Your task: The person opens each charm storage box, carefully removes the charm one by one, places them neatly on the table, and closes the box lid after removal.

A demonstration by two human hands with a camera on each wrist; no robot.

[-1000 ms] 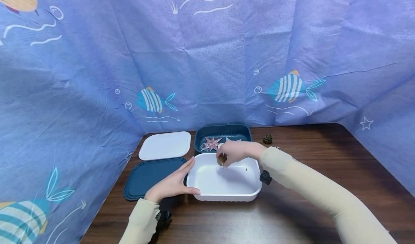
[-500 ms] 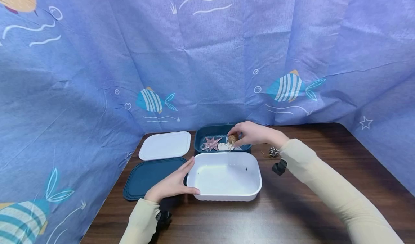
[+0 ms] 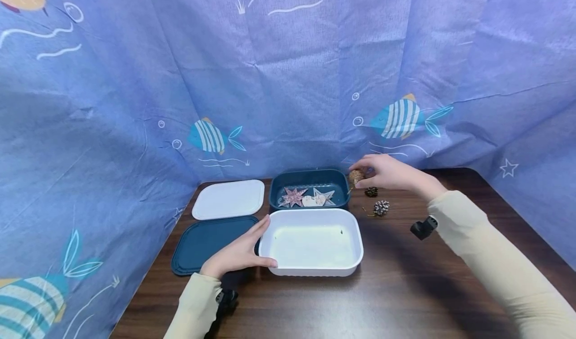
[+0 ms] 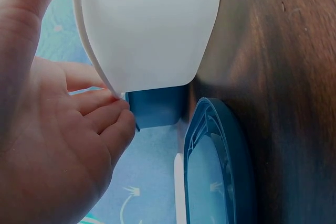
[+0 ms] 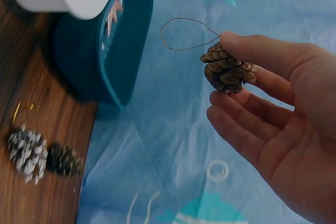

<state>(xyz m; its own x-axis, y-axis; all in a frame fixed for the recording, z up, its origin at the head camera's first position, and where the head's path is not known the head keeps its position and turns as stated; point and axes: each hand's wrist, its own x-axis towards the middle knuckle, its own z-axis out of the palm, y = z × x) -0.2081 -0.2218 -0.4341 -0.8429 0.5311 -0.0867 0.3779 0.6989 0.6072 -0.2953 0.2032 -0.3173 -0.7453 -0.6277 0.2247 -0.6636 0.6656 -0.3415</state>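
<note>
In the right wrist view my right hand (image 5: 278,87) pinches a brown pinecone (image 5: 228,69) between thumb and fingers. A thin gold string loop (image 5: 184,49) sticks out from its top. The head view has this right hand (image 3: 387,171) raised just right of the dark blue container (image 3: 310,176). My left hand (image 3: 240,251) spans the left end of a white container (image 3: 310,271), its thumb on the near corner and its fingers fairly straight along the side. A small dark speck lies inside the white container. Wooden-looking and glittery star ornaments (image 3: 294,197) lie in the blue one.
Right of the blue container, a dark pinecone (image 3: 371,191) and a white-tipped pinecone (image 3: 381,208) lie on the brown table (image 3: 315,309). At left, a white lid (image 3: 228,199) lies behind a dark blue lid (image 3: 207,241). A fish-print cloth (image 3: 292,104) hangs around the table.
My right hand has lifted the brown pinecone out from over the white container, across the blue container, to the right beyond its edge. The left hand stays at the white container.
</note>
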